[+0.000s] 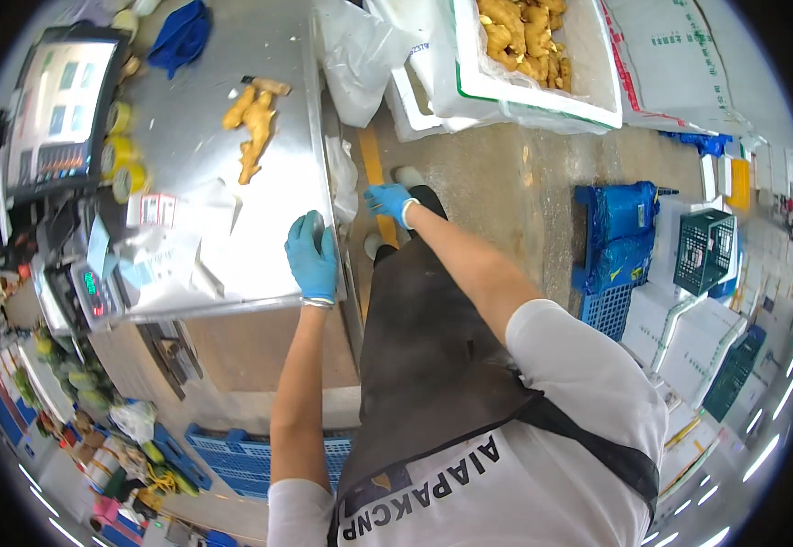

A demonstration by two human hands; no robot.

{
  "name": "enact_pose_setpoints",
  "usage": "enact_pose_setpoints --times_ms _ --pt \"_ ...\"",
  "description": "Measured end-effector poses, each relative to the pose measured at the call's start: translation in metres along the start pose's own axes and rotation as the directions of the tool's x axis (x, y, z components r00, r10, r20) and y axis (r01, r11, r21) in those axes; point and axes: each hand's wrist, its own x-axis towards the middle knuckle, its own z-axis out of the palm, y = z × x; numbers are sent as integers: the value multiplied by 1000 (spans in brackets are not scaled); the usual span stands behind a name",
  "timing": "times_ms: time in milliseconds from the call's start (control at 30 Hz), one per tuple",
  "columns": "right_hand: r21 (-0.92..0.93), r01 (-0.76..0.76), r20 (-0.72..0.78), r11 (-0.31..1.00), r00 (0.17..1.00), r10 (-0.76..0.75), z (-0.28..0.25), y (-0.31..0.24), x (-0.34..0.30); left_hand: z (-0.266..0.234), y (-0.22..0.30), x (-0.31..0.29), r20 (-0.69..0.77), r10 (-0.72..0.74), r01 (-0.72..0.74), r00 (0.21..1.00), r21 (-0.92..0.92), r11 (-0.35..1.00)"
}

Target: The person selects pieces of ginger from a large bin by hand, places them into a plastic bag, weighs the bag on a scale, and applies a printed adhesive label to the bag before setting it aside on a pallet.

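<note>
White foam box [542,102] holds ginger [526,38]; left fingers [310,228] loosely spread; right fingers [376,194], I cannot tell

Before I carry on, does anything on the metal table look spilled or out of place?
Slightly untidy: small pale scraps lie beside the ginger on the metal table, like stray trimmings, and a blue cloth-like bundle sits crumpled farther off.

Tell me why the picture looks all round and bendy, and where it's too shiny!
In the head view, the fisheye lens bends things toward the rim and leaves black corners; also in the head view, white glare washes out part of the metal table beside the left hand, while the ginger there keeps clear edges.
</note>
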Motion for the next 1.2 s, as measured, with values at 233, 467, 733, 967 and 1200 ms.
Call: enact_pose_setpoints --times_ms 233,467,733,967,1200 --pt "-762 78 -39 643 985 -166 -38 86 215 32 -7 26 -143 10 43 990 367 929" --pt "-663 -72 -105 745 994 2 45 24 184 34 -20 19 -143 -24 69 989 319 945" --pt "-333 -135 -732 933 660 -166 -164 28 37 33 -16 15 -170 -12 66 985 317 946" --pt "-519 186 -503 834 723 -474 -191 -19 -135 30 35 30 -225 -30 69 974 171 983" --pt "-938 -126 -331 322 598 -730 -103 -117 -243 48 157 -7 687 -115 582 718 -501 640"
